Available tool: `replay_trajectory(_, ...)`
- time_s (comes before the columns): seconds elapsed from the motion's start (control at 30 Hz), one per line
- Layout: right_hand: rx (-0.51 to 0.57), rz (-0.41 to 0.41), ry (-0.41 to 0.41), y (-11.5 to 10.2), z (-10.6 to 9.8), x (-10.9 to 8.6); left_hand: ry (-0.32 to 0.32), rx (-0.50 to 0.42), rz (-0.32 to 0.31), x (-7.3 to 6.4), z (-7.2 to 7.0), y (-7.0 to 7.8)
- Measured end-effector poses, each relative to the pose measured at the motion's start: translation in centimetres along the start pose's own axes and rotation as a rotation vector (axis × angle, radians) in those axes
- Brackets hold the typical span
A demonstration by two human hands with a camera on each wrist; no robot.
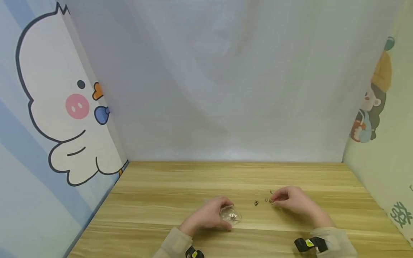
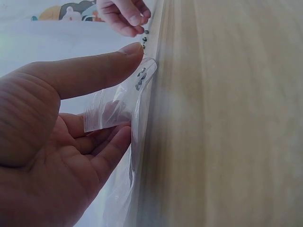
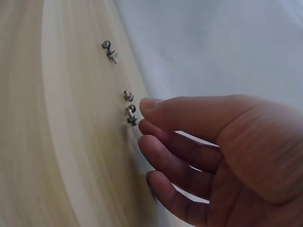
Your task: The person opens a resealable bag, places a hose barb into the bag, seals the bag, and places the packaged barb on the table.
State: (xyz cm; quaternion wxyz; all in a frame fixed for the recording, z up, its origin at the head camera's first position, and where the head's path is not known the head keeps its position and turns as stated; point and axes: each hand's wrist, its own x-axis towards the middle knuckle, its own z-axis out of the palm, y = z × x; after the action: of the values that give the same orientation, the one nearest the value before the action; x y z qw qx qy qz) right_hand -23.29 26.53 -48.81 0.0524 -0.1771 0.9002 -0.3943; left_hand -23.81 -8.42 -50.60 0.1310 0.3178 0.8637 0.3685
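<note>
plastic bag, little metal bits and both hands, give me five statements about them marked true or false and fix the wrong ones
1. The left hand has its thumb and fingers around the plastic bag. True.
2. The plastic bag is empty. False: small metal bits show inside it.
3. Some loose bits lie on the table, outside the plastic bag. True.
4. The right hand is touching the plastic bag. False: it is apart from the bag, with its fingertips close by loose bits on the table.
5. The plastic bag is see-through. True.
</note>
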Motion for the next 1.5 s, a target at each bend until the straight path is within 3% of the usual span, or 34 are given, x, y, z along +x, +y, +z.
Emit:
replay_trajectory(0.3, 0.028, 0.016, -0.016, 1.3, 0.1, 0.2, 0.005, 0.001, 0.009, 0.0, -0.2, 0.3)
replay_trajectory(1.5, -0.056, 0.008, -0.068, 1.4, 0.5, -0.1, 0.004, -0.038, -0.033, -0.3, 0.0, 0.2)
